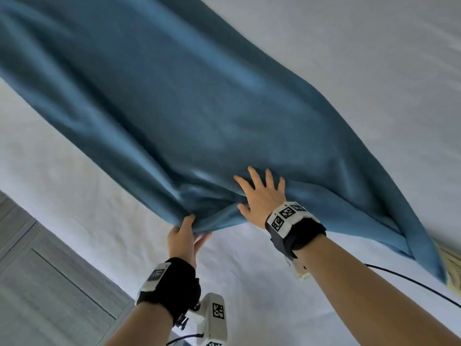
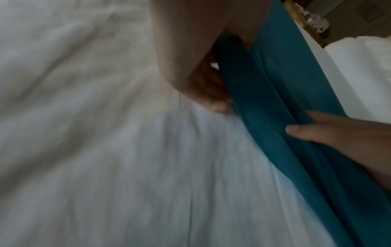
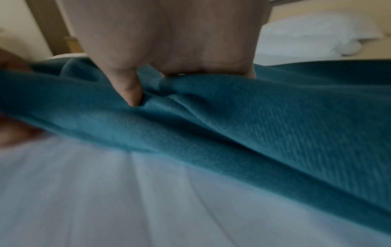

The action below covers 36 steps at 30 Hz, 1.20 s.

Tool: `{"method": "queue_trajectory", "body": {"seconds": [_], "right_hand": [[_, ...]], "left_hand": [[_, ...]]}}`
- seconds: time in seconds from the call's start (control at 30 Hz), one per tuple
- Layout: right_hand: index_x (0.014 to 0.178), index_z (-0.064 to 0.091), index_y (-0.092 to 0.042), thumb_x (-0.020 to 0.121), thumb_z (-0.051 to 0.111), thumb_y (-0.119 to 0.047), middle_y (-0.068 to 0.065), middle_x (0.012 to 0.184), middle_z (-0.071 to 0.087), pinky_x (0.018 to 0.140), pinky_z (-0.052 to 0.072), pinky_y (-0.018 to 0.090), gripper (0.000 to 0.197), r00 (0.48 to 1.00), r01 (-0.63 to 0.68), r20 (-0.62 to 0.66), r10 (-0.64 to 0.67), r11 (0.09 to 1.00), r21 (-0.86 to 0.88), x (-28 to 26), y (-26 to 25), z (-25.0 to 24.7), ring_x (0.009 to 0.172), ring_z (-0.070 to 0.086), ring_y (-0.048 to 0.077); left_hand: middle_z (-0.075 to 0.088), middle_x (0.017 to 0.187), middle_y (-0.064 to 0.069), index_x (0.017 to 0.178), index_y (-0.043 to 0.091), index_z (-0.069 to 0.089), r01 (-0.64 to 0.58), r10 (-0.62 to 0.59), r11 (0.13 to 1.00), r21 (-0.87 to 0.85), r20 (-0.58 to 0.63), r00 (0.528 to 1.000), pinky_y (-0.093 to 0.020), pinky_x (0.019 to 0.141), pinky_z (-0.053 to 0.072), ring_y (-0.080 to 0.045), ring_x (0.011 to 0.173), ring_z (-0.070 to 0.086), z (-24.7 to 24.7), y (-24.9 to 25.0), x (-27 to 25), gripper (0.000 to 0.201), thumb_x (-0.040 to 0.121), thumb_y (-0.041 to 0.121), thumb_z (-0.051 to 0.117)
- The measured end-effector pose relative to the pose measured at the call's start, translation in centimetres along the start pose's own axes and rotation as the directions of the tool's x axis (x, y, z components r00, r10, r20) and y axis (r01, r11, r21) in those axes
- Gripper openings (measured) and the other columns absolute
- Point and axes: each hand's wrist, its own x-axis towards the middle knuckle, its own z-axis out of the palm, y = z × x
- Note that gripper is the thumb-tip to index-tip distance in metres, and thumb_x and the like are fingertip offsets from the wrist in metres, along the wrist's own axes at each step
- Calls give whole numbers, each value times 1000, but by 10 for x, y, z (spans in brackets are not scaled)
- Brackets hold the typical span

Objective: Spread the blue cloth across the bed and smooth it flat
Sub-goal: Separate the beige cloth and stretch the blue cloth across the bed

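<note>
The blue cloth [image 1: 199, 108] lies in a long diagonal band across the white bed [image 1: 349, 46], rumpled into folds at its near end. My left hand [image 1: 197, 227] pinches the near edge of the cloth, thumb on top and fingers underneath. In the left wrist view the left hand [image 2: 201, 93] grips a bunched fold of the cloth [image 2: 275, 100]. My right hand [image 1: 259, 193] rests flat on the cloth just right of that, fingers spread. In the right wrist view the right hand's thumb [image 3: 132, 97] presses into a fold of the cloth [image 3: 275, 125].
Grey wood-look floor [image 1: 37, 283] shows at lower left past the bed's edge. A yellowish fabric [image 1: 451, 265] peeks out under the cloth's right corner, and a black cable [image 1: 411, 283] trails over the sheet. A white pillow [image 3: 306, 33] lies at the far end.
</note>
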Motion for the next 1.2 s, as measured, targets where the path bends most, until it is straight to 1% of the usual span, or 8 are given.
{"method": "queue_trajectory", "body": {"seconds": [0.2,0.33,0.5,0.67,0.87,1.0,1.1,1.2], "right_hand": [[139,36,-30,88,51,-40,4,150,31,111,26,49,55,961,20,-269,70,949,316,-27,46,-19,139,25,27],[124,52,-19,88,53,-23,8,132,47,96,38,44,37,865,-264,-324,384,896,358,-65,116,-9,122,42,29],[124,51,-13,86,49,-16,15,128,48,95,37,46,38,750,-539,-212,626,765,352,-126,192,24,118,42,35],[142,30,-13,80,50,-4,13,145,38,113,25,39,66,816,-494,-243,525,851,178,-157,216,60,132,35,31],[144,22,-9,79,50,0,10,148,34,116,22,37,70,844,-440,-219,489,866,237,-158,231,61,136,33,26],[135,40,-7,75,61,-2,13,136,49,111,31,38,64,867,-361,-295,402,914,186,-173,247,61,127,44,29],[114,58,-8,60,76,-8,12,105,63,90,48,43,56,836,-437,-392,385,898,-49,-192,259,71,100,60,32],[130,43,-10,76,64,-17,12,133,50,107,34,50,58,859,-508,-203,470,829,-234,-206,280,76,128,43,29]], "left_hand": [[66,119,-3,117,15,59,127,-180,977,171,343,922,-36,90,50,-18,109,63,39,-14,-23,33,87,28,62],[60,125,-1,112,17,59,146,-249,956,253,444,861,-38,97,46,-16,117,57,84,-44,-44,22,90,18,59],[58,119,-1,117,16,52,131,-248,951,281,436,865,-35,98,44,-15,117,54,133,-79,-56,32,87,10,61],[66,94,3,96,18,60,173,-232,969,176,412,881,-35,100,46,-13,100,60,164,-99,-64,23,83,-2,62],[62,117,6,113,24,56,135,-252,955,264,484,838,-34,101,43,-10,112,55,198,-123,-82,37,83,3,65],[65,100,10,96,23,61,-2,-218,921,391,518,827,-28,91,43,-8,98,59,222,-139,-94,28,80,1,68],[66,93,6,91,20,63,-361,-27,777,516,599,800,-22,84,46,-7,88,62,224,-154,-97,26,74,4,74],[67,74,14,81,20,66,-502,69,673,543,629,774,-19,68,48,7,67,62,216,-164,-96,16,72,12,77]]}}
